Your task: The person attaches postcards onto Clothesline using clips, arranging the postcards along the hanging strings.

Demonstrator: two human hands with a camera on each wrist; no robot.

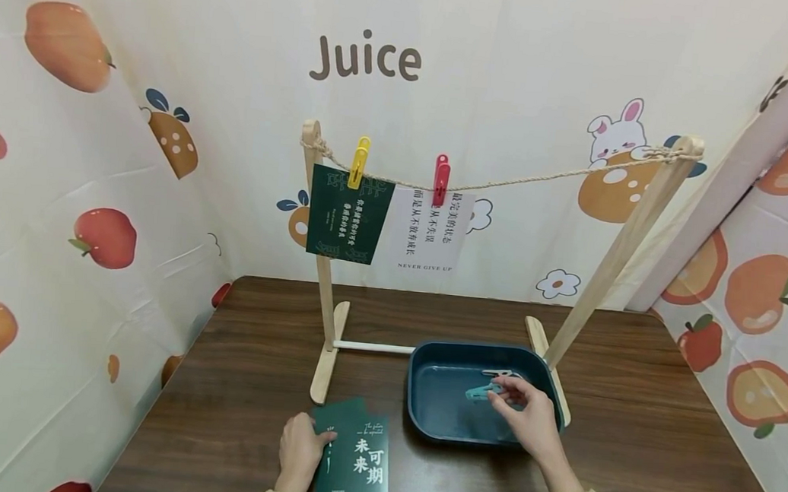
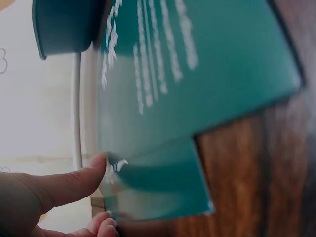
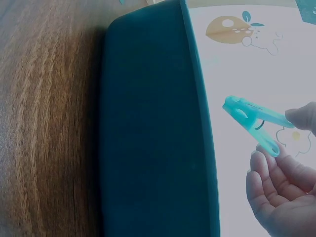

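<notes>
Clothespin (image 1: 480,391), turquoise, is held over the blue tray (image 1: 438,405), five o'clock in the head view; the right grip (image 1: 528,415), narrowly parted, pinches its handles. Toward six o'clock, the left grip (image 1: 300,451), thumb on top, pinches green cards (image 1: 348,468) at the tabletop (image 1: 231,410).

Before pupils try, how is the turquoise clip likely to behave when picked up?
The clip is probably light: it's small, and the right hand pinches only its ends. Its dark spring would likely push back when squeezed. Its flat, angled shape makes rolling unlikely.
</notes>
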